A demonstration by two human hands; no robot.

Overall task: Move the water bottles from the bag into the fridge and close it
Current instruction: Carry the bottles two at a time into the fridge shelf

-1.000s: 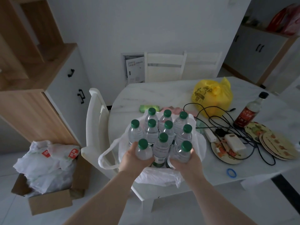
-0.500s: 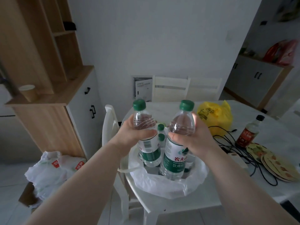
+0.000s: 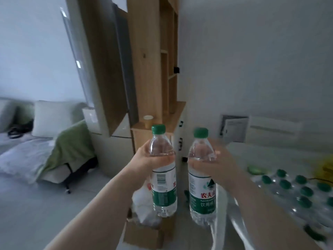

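Observation:
I hold two clear water bottles with green caps upright in front of me. My left hand [image 3: 151,160] grips the left bottle [image 3: 163,186] around its shoulder. My right hand [image 3: 214,164] grips the right bottle [image 3: 201,192] the same way. Several more green-capped bottles [image 3: 295,188] stand in the white plastic bag [image 3: 239,226] on the table at the lower right, blurred. A pale low fridge-like unit [image 3: 111,152] stands under the wooden cabinet at centre left; I cannot tell if its door is open.
A tall wooden shelf unit [image 3: 149,69] with a paper cup [image 3: 148,121] on its counter stands ahead. A cardboard box [image 3: 144,233] with white bags sits on the floor below my hands. A bed with a green blanket [image 3: 70,147] is at left. White chairs [image 3: 270,130] stand against the wall.
I lifted the two bottles out of the bag and turned left, away from the table. The table and bag now lie at the right edge; the bed and cabinet came into view.

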